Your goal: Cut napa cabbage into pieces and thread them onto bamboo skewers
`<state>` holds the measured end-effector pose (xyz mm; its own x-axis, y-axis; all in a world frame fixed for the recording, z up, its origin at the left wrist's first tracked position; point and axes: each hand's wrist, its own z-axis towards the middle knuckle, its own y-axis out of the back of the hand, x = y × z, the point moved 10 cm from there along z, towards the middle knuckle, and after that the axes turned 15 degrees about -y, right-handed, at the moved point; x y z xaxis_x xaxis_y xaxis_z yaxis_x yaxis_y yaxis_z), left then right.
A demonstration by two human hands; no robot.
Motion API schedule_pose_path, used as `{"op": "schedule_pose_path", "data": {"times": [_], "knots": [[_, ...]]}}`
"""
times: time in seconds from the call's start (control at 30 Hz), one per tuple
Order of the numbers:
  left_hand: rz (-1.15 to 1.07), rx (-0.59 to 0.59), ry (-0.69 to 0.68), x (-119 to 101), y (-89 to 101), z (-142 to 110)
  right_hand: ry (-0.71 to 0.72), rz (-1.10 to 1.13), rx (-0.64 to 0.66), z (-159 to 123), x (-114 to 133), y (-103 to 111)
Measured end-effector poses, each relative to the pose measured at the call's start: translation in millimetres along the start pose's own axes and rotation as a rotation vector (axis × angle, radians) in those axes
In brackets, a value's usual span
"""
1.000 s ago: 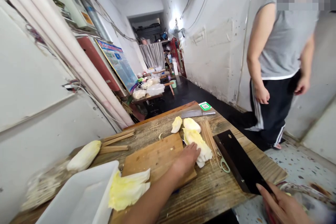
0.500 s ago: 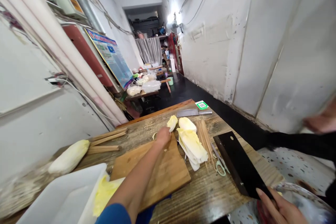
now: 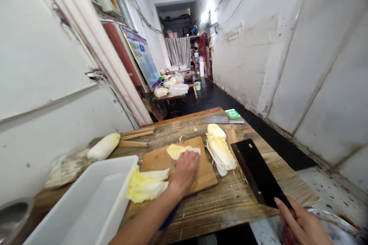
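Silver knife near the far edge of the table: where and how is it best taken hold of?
Probably by its handle, coming from above and the right. The silver knife lies flat, blade to the left and handle to the right, so that approach keeps the hand off the blade. The green-and-white card lies just behind the handle.

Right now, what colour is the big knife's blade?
The big knife's blade looks black, best seen in the head view.
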<state>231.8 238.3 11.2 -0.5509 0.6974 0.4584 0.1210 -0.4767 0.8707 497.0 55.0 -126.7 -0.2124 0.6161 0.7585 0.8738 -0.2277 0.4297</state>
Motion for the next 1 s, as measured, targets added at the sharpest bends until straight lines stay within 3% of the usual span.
{"op": "schedule_pose_path", "data": {"times": [0.1,0.17,0.3,0.47,0.67,0.83,1.0], "knots": [[-0.077,0.043,-0.078,-40.5,-24.3,-27.0,0.227,-0.178,-0.071,-10.8,54.3,-9.4],[-0.139,0.025,-0.079,-49.0,-37.1,-38.6,0.372,-0.321,-0.083,-19.2,93.4,-23.9],[-0.233,-0.157,-0.035,-37.8,-36.6,-55.1,0.562,-0.665,-0.061,-32.8,161.3,-64.6],[-0.362,-0.281,-0.176,-27.2,-26.1,-68.5,0.626,-0.907,-0.073,-42.4,218.5,-106.0],[-0.592,-0.145,-0.117,-4.7,-26.5,-77.2,0.614,-0.841,0.028,-47.7,236.5,-132.9],[-0.582,-0.057,-0.143,-15.6,-42.6,-70.5,0.581,-0.858,0.059,-42.3,225.1,-139.2],[-0.409,-0.244,-0.116,-18.5,-42.7,-62.5,0.545,-0.97,0.041,-33.3,218.1,-143.7]]}}
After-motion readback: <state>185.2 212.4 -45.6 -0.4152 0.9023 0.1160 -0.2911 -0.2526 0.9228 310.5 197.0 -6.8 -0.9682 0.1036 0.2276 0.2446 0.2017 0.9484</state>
